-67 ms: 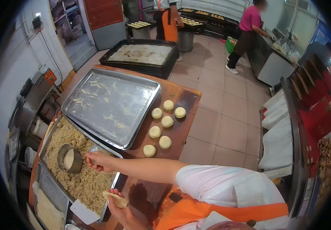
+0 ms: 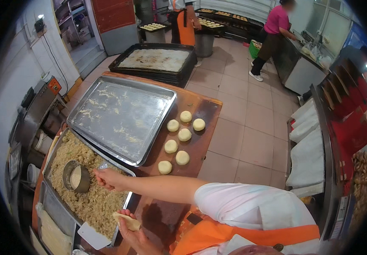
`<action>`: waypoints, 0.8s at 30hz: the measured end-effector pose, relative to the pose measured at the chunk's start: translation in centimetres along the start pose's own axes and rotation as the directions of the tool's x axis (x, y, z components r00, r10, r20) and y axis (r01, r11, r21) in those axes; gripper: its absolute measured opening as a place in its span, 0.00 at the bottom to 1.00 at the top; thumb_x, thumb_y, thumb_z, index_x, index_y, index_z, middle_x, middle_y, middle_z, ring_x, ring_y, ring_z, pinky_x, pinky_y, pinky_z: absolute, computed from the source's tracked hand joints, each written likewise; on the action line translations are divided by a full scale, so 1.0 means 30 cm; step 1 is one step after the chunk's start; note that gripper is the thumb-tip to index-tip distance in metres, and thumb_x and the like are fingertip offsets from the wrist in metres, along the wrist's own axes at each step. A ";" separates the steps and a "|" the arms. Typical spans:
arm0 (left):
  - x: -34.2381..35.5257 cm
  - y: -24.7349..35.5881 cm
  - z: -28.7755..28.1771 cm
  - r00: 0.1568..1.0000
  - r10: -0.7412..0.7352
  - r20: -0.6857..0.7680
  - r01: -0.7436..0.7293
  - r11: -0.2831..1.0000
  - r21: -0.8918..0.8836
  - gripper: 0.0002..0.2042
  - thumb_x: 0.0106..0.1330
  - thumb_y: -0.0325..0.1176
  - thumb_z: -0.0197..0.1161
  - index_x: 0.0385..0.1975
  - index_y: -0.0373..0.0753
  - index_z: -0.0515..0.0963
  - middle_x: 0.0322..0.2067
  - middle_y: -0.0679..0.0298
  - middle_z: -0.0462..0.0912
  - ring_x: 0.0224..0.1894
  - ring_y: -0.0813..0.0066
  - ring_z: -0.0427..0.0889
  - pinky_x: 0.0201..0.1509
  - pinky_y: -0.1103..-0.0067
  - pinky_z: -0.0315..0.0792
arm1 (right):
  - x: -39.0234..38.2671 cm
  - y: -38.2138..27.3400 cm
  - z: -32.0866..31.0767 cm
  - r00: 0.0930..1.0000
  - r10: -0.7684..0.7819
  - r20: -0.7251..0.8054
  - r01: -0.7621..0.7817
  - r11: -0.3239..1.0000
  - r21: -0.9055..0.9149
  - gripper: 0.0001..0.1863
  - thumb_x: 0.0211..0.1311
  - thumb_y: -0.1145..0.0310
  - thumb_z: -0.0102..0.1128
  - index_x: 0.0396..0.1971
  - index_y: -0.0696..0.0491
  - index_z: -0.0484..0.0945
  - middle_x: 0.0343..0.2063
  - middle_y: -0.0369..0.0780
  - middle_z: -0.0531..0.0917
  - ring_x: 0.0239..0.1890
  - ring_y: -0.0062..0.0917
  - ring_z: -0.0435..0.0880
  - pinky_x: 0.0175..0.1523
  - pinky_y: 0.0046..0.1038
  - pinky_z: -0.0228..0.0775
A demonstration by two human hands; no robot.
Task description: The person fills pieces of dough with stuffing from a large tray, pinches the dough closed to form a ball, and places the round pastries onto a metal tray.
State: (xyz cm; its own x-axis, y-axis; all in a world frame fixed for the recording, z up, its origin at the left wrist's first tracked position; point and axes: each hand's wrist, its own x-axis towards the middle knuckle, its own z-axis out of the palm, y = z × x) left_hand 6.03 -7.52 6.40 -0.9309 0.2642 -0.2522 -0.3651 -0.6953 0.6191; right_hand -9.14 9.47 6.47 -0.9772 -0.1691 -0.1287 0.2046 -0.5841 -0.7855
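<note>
My left hand [image 2: 133,231], at the lower edge, has its fingers curled round a flat, pale dough wrapper [image 2: 127,221]. Over the near side of a metal tray [image 2: 128,199] of crumbly light-brown filling [image 2: 107,208] is my right hand [image 2: 109,178]. Its fingers are closed, and whatever they hold is hidden. Just beyond them lies a small shiny, clear-looking thing [image 2: 104,165]. A round metal cup [image 2: 76,177] with pale powder or paste inside sits in the filling. A white scraper [image 2: 93,236] rests at the tray's near corner.
A floured metal tray [image 2: 119,121] overlaps the filling tray. Several round dough buns [image 2: 182,157] stand on the wooden table [image 2: 207,111]. Rolled dough under plastic [image 2: 54,233] lies lower left. Stacked dark trays [image 2: 153,59] stand behind. Co-workers stand farther off; a red-and-white rack [image 2: 309,148] is at right.
</note>
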 end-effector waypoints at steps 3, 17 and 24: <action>0.035 0.016 -0.012 0.998 0.030 -0.064 -0.028 0.999 0.029 0.19 0.73 0.34 0.58 0.60 0.36 0.70 0.51 0.61 0.78 0.53 0.71 0.78 0.57 0.78 0.75 | -0.012 -0.002 0.024 0.985 -0.135 -0.107 0.088 0.928 -0.361 0.32 0.74 0.42 0.43 0.17 0.53 0.71 0.11 0.37 0.67 0.17 0.24 0.70 0.23 0.31 0.61; 0.405 0.107 -0.002 0.997 0.030 -0.071 -0.040 0.989 -0.145 0.19 0.77 0.46 0.49 0.57 0.41 0.72 0.54 0.58 0.78 0.55 0.65 0.78 0.57 0.70 0.77 | -0.161 0.002 0.099 0.667 -0.525 0.529 0.666 0.102 -0.739 0.15 0.64 0.69 0.61 0.50 0.51 0.77 0.54 0.47 0.77 0.67 0.43 0.66 0.70 0.53 0.49; 0.387 0.065 -0.044 0.993 0.005 -0.118 -0.016 0.995 -0.099 0.19 0.75 0.47 0.53 0.54 0.40 0.74 0.53 0.59 0.79 0.55 0.65 0.78 0.56 0.66 0.79 | -0.181 -0.086 0.103 0.903 -0.081 0.423 0.430 0.214 -0.877 0.21 0.69 0.60 0.55 0.58 0.53 0.76 0.67 0.47 0.65 0.70 0.46 0.60 0.71 0.45 0.51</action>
State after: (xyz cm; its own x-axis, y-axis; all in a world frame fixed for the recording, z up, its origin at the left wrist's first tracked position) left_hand -5.47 -6.68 3.69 -0.9247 0.1804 -0.3353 -0.3469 -0.7621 0.5466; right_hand -4.19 9.44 11.07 -0.8743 -0.4408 0.2033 -0.4269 0.4988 -0.7543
